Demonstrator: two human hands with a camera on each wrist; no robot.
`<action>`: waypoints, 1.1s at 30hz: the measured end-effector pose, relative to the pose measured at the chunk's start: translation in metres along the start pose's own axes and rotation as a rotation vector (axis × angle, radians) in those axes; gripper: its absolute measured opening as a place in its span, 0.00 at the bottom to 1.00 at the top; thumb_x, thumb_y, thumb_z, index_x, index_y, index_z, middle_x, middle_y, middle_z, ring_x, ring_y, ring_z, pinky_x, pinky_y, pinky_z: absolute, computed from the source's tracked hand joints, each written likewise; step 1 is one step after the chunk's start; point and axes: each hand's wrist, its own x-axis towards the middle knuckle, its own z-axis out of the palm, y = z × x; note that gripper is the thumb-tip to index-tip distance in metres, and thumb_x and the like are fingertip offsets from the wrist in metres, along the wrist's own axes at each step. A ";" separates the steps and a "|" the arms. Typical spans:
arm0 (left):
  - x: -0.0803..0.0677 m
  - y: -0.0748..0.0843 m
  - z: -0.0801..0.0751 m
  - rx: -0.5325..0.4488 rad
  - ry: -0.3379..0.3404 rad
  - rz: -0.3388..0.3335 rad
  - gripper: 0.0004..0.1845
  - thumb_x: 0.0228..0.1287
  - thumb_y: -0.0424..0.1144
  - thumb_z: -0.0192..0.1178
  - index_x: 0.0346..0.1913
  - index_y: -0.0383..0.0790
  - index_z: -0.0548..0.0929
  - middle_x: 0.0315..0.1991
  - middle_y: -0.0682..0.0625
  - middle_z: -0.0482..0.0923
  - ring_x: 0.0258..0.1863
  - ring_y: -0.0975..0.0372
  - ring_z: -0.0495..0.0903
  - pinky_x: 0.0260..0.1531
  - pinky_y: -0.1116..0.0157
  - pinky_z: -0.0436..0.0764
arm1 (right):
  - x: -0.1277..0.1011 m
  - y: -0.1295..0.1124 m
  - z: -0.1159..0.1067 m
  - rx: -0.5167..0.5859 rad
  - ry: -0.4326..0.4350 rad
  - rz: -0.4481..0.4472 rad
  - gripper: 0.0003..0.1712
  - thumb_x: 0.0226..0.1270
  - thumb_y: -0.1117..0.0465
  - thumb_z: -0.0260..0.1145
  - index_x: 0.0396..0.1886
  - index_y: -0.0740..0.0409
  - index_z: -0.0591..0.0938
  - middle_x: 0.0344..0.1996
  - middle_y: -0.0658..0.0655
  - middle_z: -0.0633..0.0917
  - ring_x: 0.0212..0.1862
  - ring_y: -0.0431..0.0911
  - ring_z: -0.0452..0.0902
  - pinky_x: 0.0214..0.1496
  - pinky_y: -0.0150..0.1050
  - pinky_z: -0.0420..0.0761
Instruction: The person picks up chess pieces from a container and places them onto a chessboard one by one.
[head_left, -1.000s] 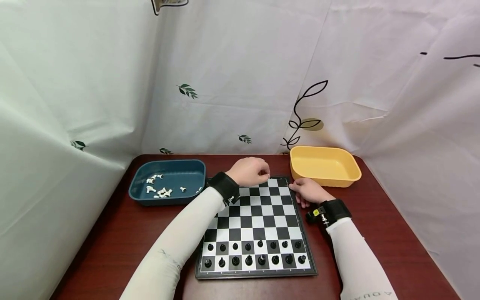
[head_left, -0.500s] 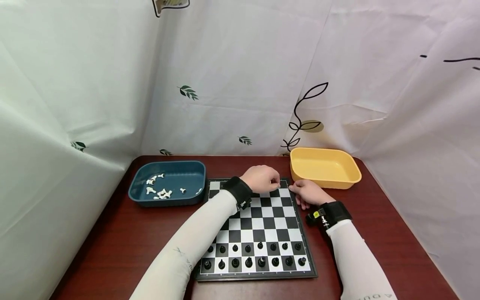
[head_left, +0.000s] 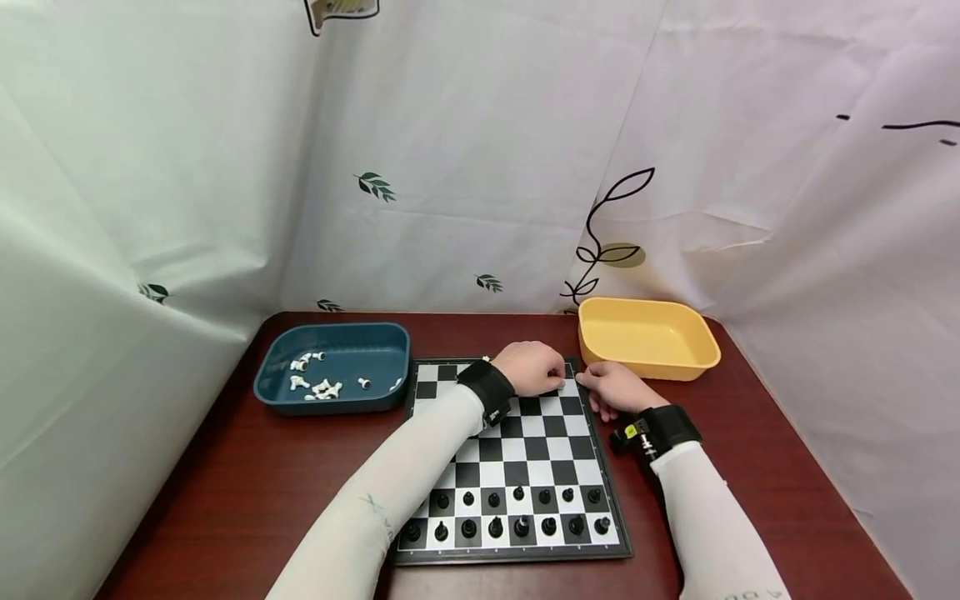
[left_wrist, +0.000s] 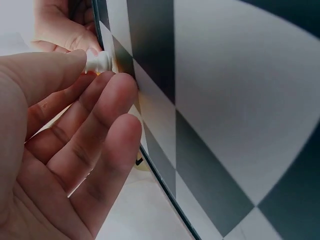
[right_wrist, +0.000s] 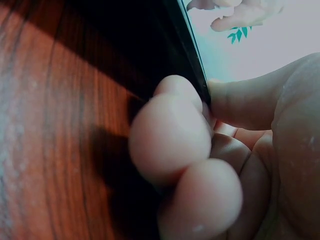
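My left hand (head_left: 531, 369) is over the far right corner of a chessboard (head_left: 517, 557). Between thumb and fingers it pinches a white chess piece (left_wrist: 102, 61), its base right at the board's surface in the left wrist view. In the head view that piece is hidden behind the fingers. At the board's right edge, my right hand (head_left: 618, 387) holds the black frame (right_wrist: 192, 50), thumb on its upper rim and curled fingers against its side. Two rows of black chess pieces (head_left: 521, 526) stand along the near side.
A blue tray (head_left: 330, 407) with several loose white chess pieces (head_left: 326, 389) stands left of the board. To the back right is a yellow tray (head_left: 648, 367). A small white tip (head_left: 486, 358) shows behind the left wrist. A white curtain (head_left: 465, 125) hangs behind the table.
My left hand has moved right and a little nearer, to the board's far right corner. My right hand has stayed at the board's edge.
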 end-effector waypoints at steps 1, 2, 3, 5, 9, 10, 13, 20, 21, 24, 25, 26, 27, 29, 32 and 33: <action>0.001 0.000 0.001 -0.001 0.001 0.000 0.06 0.80 0.46 0.69 0.46 0.54 0.95 0.40 0.63 0.89 0.37 0.69 0.83 0.41 0.67 0.82 | 0.000 0.000 0.000 0.000 0.000 -0.003 0.21 0.91 0.52 0.57 0.34 0.60 0.79 0.21 0.57 0.83 0.16 0.48 0.78 0.22 0.42 0.77; 0.002 -0.001 0.002 -0.002 0.001 -0.002 0.06 0.80 0.46 0.69 0.46 0.54 0.95 0.40 0.64 0.89 0.37 0.70 0.83 0.41 0.67 0.82 | 0.000 0.000 0.000 0.001 0.001 -0.006 0.21 0.91 0.52 0.57 0.34 0.60 0.79 0.20 0.57 0.83 0.16 0.48 0.78 0.22 0.42 0.77; 0.003 -0.001 0.003 -0.002 0.003 -0.003 0.06 0.80 0.46 0.69 0.46 0.54 0.95 0.40 0.64 0.89 0.37 0.70 0.83 0.41 0.67 0.82 | 0.000 0.000 0.000 0.001 0.000 -0.008 0.21 0.91 0.52 0.57 0.35 0.60 0.79 0.20 0.57 0.83 0.16 0.48 0.78 0.22 0.42 0.77; 0.005 -0.002 0.005 -0.003 0.002 -0.007 0.06 0.79 0.47 0.70 0.47 0.55 0.96 0.40 0.64 0.89 0.38 0.70 0.83 0.41 0.66 0.82 | 0.000 0.001 0.000 -0.002 -0.003 -0.012 0.21 0.91 0.52 0.57 0.35 0.60 0.79 0.21 0.56 0.83 0.16 0.48 0.78 0.22 0.42 0.77; 0.006 0.001 0.005 -0.001 -0.002 -0.012 0.06 0.79 0.47 0.70 0.48 0.54 0.96 0.42 0.63 0.90 0.40 0.69 0.84 0.42 0.65 0.83 | 0.001 0.001 -0.001 -0.004 -0.007 -0.016 0.21 0.91 0.52 0.57 0.35 0.60 0.79 0.21 0.56 0.83 0.16 0.48 0.79 0.22 0.41 0.77; 0.006 0.002 0.004 -0.001 -0.004 -0.010 0.06 0.79 0.47 0.70 0.49 0.54 0.96 0.42 0.63 0.90 0.40 0.69 0.85 0.42 0.65 0.83 | 0.001 0.001 -0.001 -0.003 -0.006 -0.017 0.21 0.91 0.52 0.57 0.35 0.60 0.79 0.21 0.56 0.83 0.16 0.48 0.79 0.22 0.41 0.77; 0.007 0.004 0.004 0.015 -0.015 0.003 0.06 0.80 0.47 0.70 0.48 0.55 0.96 0.41 0.63 0.90 0.39 0.70 0.84 0.41 0.67 0.82 | 0.001 0.002 -0.001 0.002 -0.008 -0.016 0.21 0.91 0.53 0.57 0.34 0.60 0.79 0.21 0.56 0.83 0.16 0.48 0.79 0.21 0.41 0.77; 0.009 0.006 0.007 0.071 -0.007 0.030 0.07 0.82 0.47 0.68 0.47 0.55 0.96 0.40 0.63 0.88 0.37 0.69 0.83 0.39 0.67 0.81 | -0.001 -0.001 0.000 0.006 -0.006 -0.010 0.21 0.91 0.53 0.56 0.35 0.60 0.79 0.21 0.56 0.83 0.15 0.47 0.78 0.21 0.40 0.76; 0.009 0.006 0.007 0.076 -0.002 0.031 0.07 0.82 0.47 0.68 0.47 0.55 0.96 0.40 0.63 0.89 0.38 0.69 0.83 0.39 0.66 0.81 | -0.001 -0.001 0.000 0.005 -0.005 -0.010 0.21 0.91 0.53 0.56 0.35 0.60 0.79 0.21 0.56 0.83 0.15 0.47 0.78 0.21 0.40 0.76; 0.010 0.005 0.009 0.086 0.008 0.032 0.07 0.82 0.47 0.68 0.48 0.55 0.96 0.41 0.63 0.89 0.39 0.69 0.84 0.41 0.66 0.82 | -0.001 -0.002 0.000 0.009 -0.007 -0.009 0.21 0.91 0.53 0.56 0.35 0.60 0.79 0.21 0.56 0.83 0.15 0.47 0.78 0.21 0.40 0.76; 0.010 0.005 0.009 0.088 0.011 0.033 0.07 0.82 0.47 0.68 0.49 0.55 0.96 0.42 0.63 0.90 0.40 0.69 0.85 0.41 0.66 0.83 | -0.001 -0.002 0.000 0.010 -0.009 -0.010 0.21 0.91 0.53 0.56 0.35 0.60 0.79 0.21 0.56 0.83 0.15 0.47 0.78 0.21 0.40 0.76; 0.010 0.005 0.010 0.090 0.012 0.035 0.08 0.82 0.47 0.67 0.49 0.55 0.96 0.43 0.62 0.90 0.41 0.69 0.86 0.42 0.66 0.83 | -0.001 -0.002 0.000 0.010 -0.008 -0.009 0.21 0.91 0.53 0.56 0.35 0.60 0.79 0.21 0.56 0.83 0.15 0.47 0.78 0.21 0.40 0.76; 0.010 0.005 0.010 0.092 0.012 0.036 0.08 0.82 0.47 0.67 0.50 0.55 0.96 0.44 0.62 0.91 0.41 0.69 0.86 0.43 0.66 0.83 | -0.001 -0.002 0.000 0.011 -0.009 -0.008 0.21 0.91 0.53 0.57 0.35 0.60 0.79 0.21 0.56 0.83 0.16 0.47 0.78 0.21 0.40 0.76; 0.010 0.005 0.010 0.092 0.006 0.033 0.08 0.83 0.47 0.67 0.51 0.55 0.96 0.44 0.62 0.91 0.42 0.69 0.86 0.43 0.67 0.83 | -0.001 -0.001 0.000 0.009 -0.010 -0.007 0.21 0.91 0.53 0.57 0.35 0.60 0.79 0.21 0.56 0.83 0.16 0.47 0.78 0.21 0.40 0.76; 0.010 0.007 0.010 0.072 -0.013 0.016 0.08 0.82 0.48 0.68 0.51 0.55 0.96 0.43 0.63 0.90 0.40 0.70 0.85 0.41 0.67 0.82 | -0.001 0.000 0.000 0.004 -0.007 -0.010 0.21 0.91 0.52 0.57 0.35 0.60 0.79 0.21 0.56 0.83 0.16 0.48 0.78 0.21 0.41 0.76; 0.011 0.007 0.009 0.060 -0.020 0.010 0.08 0.81 0.48 0.68 0.50 0.55 0.96 0.42 0.63 0.90 0.39 0.70 0.84 0.40 0.67 0.82 | -0.002 0.000 0.000 0.001 -0.006 -0.010 0.21 0.91 0.53 0.57 0.35 0.60 0.79 0.21 0.57 0.83 0.16 0.47 0.78 0.21 0.41 0.76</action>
